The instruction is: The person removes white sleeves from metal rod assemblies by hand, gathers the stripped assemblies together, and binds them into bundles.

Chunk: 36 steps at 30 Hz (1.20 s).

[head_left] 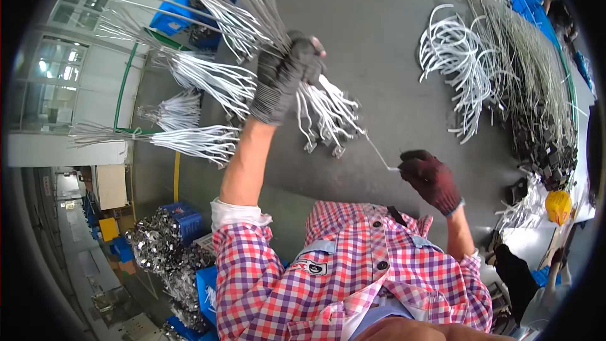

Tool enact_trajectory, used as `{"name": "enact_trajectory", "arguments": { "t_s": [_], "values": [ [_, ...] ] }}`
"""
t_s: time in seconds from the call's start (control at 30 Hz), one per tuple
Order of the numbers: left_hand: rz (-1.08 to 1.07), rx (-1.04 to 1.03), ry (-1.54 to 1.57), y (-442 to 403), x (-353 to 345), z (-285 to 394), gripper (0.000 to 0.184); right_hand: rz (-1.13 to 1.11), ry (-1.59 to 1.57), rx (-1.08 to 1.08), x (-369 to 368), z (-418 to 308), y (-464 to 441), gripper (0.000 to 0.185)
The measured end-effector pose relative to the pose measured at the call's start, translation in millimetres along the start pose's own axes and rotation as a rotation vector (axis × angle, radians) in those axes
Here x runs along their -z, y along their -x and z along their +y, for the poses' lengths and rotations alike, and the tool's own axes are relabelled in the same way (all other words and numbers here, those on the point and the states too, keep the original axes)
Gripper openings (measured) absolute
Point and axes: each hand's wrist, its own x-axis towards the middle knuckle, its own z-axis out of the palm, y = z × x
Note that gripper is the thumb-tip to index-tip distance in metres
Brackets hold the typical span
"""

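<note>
My left hand (287, 72), in a dark grey glove, is closed around a bundle of thin grey wires with white sleeves (331, 110). The wires fan out above the fist, and the sleeved ends with small metal pieces hang below it. My right hand (429, 180), in a dark red glove, pinches the end of a thin hooked wire (379, 151) to the right of the bundle. The wire's other end reaches the bundle's metal pieces. Under both hands lies the dark grey tabletop (366, 31).
Tied sleeved bundles (196, 142) lie at the left edge. On the right are loose white sleeves (451, 57), a heap of thin wires with black ends (536, 88) and a yellow object (558, 207). Blue bins of metal parts (183, 221) stand lower left. A person (549, 297) is at lower right.
</note>
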Motion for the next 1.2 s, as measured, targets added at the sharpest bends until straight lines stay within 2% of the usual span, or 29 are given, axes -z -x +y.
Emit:
{"name": "enact_trajectory", "arguments": {
  "t_s": [0.03,0.07,0.17,0.23,0.27,0.3,0.33,0.37,0.43,0.5,0.57,0.63,0.67,0.7,0.77,0.8,0.97,1.03,1.07,1.1,1.17,1.2],
  "values": [
    [0.05,-0.003,-0.037,2,-5,6,0.027,-0.049,0.053,0.077,15,-13,-5,0.017],
    [0.002,0.018,-0.065,3,-5,18,0.027,-0.053,0.088,0.232,28,-23,-8,0.019],
    [-0.047,0.054,-0.047,5,0,21,0.028,-0.121,0.065,0.389,69,-77,-19,0.022],
    [-0.062,0.052,-0.166,10,-8,1,0.026,-0.114,0.139,0.426,84,-111,-31,0.025],
    [-0.086,0.034,0.003,2,-12,-13,0.023,-0.07,0.196,0.53,89,-125,-40,0.027],
    [-0.095,0.016,0.008,-1,-12,-17,0.023,-0.023,0.253,0.633,92,-132,-47,0.028],
    [-0.092,0.059,-0.024,-1,-16,-15,0.022,0.069,0.312,0.653,91,-132,-51,0.031],
    [-0.086,0.104,-0.055,-1,-18,-13,0.02,0.067,0.324,0.656,90,-135,-57,0.031],
    [-0.122,0.115,-0.019,-1,-19,-17,0.016,0.312,0.627,0.662,83,-150,-76,0.031],
    [-0.019,-0.136,-0.128,2,-34,-17,0.029,0.241,0.64,0.642,81,-154,-98,0.027],
    [-0.091,-0.088,-0.213,-1,-24,-24,0.034,0.331,0.772,0.726,72,-147,-116,0.027],
    [-0.072,-0.03,-0.023,5,-26,-29,0.04,0.282,0.82,0.689,72,-150,-120,0.027],
    [-0.154,-0.203,-0.262,3,-21,-31,0.045,0.282,0.828,0.692,70,-150,-122,0.027],
    [-0.148,-0.209,-0.259,3,-17,-36,0.045,0.283,0.836,0.696,69,-149,-124,0.027],
    [-0.135,-0.058,0.027,3,-17,-40,0.066,0.27,0.85,0.675,68,-149,-125,0.026],
    [-0.15,0.022,0.166,4,-20,-40,0.07,0.262,0.859,0.648,68,-148,-125,0.025],
    [-0.173,0.129,0.292,7,-21,-34,0.066,0.304,0.779,0.646,79,-148,-137,0.022],
    [-0.2,0.127,0.19,9,-18,-34,0.064,0.307,0.756,0.609,85,-150,-150,0.021],
    [-0.296,0.101,0.224,9,-16,-33,0.051,0.268,0.703,0.673,87,-151,-158,0.022],
    [-0.298,0.099,0.229,10,-17,-32,0.051,0.23,0.649,0.735,90,-152,-167,0.023],
    [-0.387,0.227,0.336,11,-18,-28,0.058,0.185,0.61,0.787,84,-132,-202,0.026],
    [-0.385,0.26,0.325,12,-16,-28,0.06,0.083,0.568,0.861,76,-117,-224,0.03]
  ]
}}
